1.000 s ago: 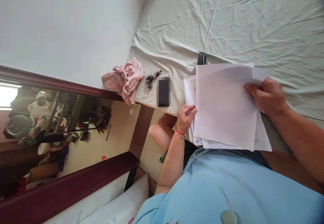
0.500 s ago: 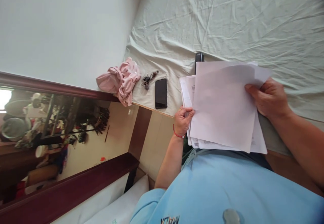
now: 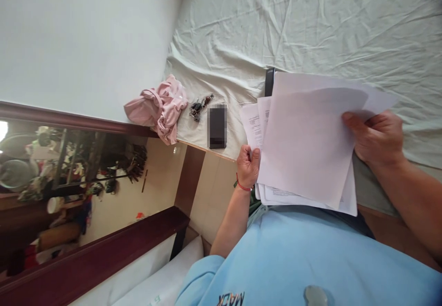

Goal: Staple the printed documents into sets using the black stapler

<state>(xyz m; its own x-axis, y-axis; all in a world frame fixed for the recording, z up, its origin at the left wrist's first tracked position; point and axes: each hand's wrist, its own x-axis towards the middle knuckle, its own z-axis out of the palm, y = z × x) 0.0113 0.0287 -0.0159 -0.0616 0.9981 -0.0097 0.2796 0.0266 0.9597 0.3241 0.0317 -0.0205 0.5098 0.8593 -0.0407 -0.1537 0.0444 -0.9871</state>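
Several white paper sheets (image 3: 307, 140) are fanned out in front of my body, the top one blank, with printed text on edges of those beneath. My left hand (image 3: 247, 165), a red string on its wrist, grips the sheets' left edge between thumb and curled fingers. On the right side, my right hand (image 3: 378, 133) pinches the upper sheets, its thumb on top. Behind the papers' upper left corner, a dark object (image 3: 270, 81) shows only in part.
A phone (image 3: 217, 126), blurred out, lies left of the papers on the pale cloth (image 3: 228, 66). Beside it are keys (image 3: 199, 108) and a crumpled pink cloth (image 3: 160, 108). A dark red wooden rail (image 3: 138, 237) runs along the lower left.
My right hand has moved right and slightly up with the upper sheets. The papers are spread wider, and more printed text shows at their left edge.
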